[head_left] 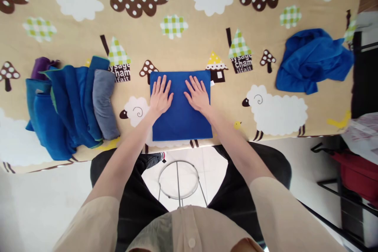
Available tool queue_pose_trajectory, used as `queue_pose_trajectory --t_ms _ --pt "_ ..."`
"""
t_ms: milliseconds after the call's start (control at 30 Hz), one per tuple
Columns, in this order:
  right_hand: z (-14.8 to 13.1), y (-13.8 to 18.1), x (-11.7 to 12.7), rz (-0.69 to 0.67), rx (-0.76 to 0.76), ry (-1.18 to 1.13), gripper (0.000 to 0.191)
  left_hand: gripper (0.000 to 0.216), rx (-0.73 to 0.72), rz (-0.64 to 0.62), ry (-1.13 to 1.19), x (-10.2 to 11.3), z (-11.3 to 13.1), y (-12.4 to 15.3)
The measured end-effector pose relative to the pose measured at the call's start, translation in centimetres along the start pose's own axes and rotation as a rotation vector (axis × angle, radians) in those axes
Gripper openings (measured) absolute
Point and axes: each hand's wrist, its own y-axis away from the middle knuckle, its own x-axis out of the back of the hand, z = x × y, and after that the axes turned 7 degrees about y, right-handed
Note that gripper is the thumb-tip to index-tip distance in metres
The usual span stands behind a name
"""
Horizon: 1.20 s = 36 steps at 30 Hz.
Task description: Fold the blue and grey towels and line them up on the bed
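A blue towel [181,122] lies flat in a neat rectangle at the near edge of the table, in front of my body. On its upper left part rests my left hand [161,95], palm down with the fingers stretched out. My right hand [197,93] lies the same way on the upper right part. Both hands press on the cloth without gripping it. A small white tag [212,83] sticks out from the towel's right edge.
To the left is a row of rolled or folded cloths [69,106], mostly blue, with a grey one [103,102] and a purple one [41,69]. A crumpled blue cloth [313,61] lies at the right. A patterned tablecloth [189,55] covers the table. A round metal stool frame [178,180] stands below.
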Motion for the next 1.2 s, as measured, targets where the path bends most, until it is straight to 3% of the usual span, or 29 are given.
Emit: queue_pose_trajectory --t_ms 100,300,400,467,567,633,733,833,933,1000,1100,1200 --pt "1.7 -0.2 -1.0 0.003 -0.055 0.018 0.064 0.068 0.043 0.008 -0.018 -0.5 -1.7 -0.2" --pt "5.7 -3.1 -2.0 -0.019 -0.126 -0.038 0.071 0.074 0.080 -0.006 0.066 0.3 -5.5 -4.1" --pt "5.9 -3.6 -1.6 -0.024 -0.130 -0.072 0.072 0.073 0.115 -0.014 0.090 1.0 -4.8 -5.0" --pt "4.7 -3.4 -0.9 -0.004 -0.146 -0.102 0.071 0.073 0.137 0.019 0.092 1.2 -2.9 -4.6" --pt "0.5 -2.0 -0.2 0.042 -0.179 -0.151 0.069 0.072 0.124 0.084 0.061 0.5 1.6 -2.4" --pt "-2.9 -0.2 -0.4 0.026 -0.164 -0.158 0.067 0.069 0.086 0.060 0.054 -0.9 4.3 0.0" --pt "-5.9 3.3 -1.4 -0.069 -0.090 -0.126 0.064 0.065 0.091 -0.005 0.065 -2.8 5.4 4.0" --pt "-3.9 5.6 -1.8 -0.106 -0.081 -0.110 0.067 0.065 0.093 -0.052 0.078 -2.2 2.9 6.4" --pt "0.5 5.5 -0.9 -0.093 -0.118 -0.120 0.071 0.067 0.115 -0.050 0.075 0.0 -0.6 6.5" --pt "2.1 4.8 -0.1 -0.107 -0.144 -0.132 0.071 0.068 0.133 -0.052 0.058 1.3 -1.5 6.1" --pt "0.3 5.0 0.9 -0.096 -0.244 -0.093 0.067 0.070 0.139 -0.025 -0.006 1.2 0.5 7.0" --pt "-5.2 7.7 0.6 -0.065 -0.270 -0.046 0.063 0.069 0.101 -0.078 -0.013 -1.0 4.6 10.3"
